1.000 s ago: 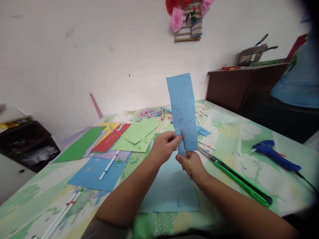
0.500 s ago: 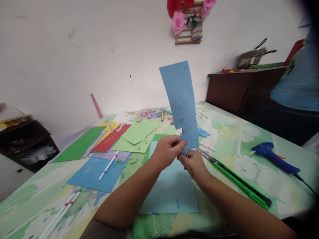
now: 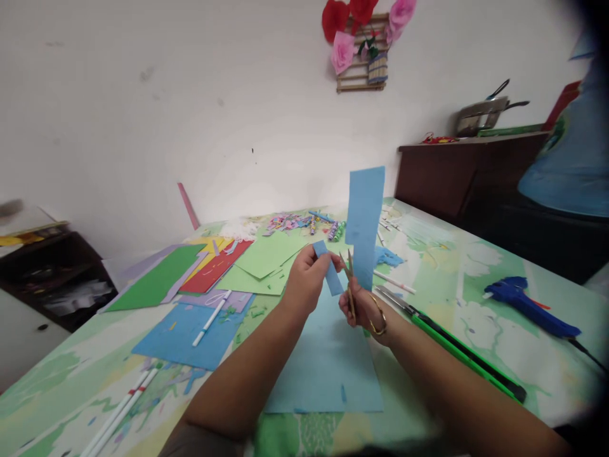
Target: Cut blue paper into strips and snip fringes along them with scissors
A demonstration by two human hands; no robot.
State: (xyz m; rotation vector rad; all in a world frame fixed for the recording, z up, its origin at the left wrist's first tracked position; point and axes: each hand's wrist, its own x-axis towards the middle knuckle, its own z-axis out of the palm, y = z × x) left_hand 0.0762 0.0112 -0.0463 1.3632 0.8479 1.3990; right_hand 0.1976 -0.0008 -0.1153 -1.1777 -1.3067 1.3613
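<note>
My left hand (image 3: 307,279) pinches a small blue paper strip (image 3: 329,274) that is separate from the larger piece. My right hand (image 3: 364,308) grips small gold-handled scissors (image 3: 354,298), blades pointing up, and also holds the tall blue paper piece (image 3: 365,222) upright beside them. Both hands hover above a light blue sheet (image 3: 328,362) lying on the table (image 3: 457,298).
Coloured paper sheets (image 3: 209,266) and a white pen (image 3: 209,317) lie to the left. A green utility knife (image 3: 457,349) and a blue glue gun (image 3: 528,301) lie to the right. Paper scraps (image 3: 295,222) litter the far edge. A dark cabinet (image 3: 471,171) stands at the right, with another person in blue (image 3: 566,152) beside it.
The blue paper has been cut in two: a small strip has come away in my left hand, while the taller piece has shifted right and lower with my right hand and scissors.
</note>
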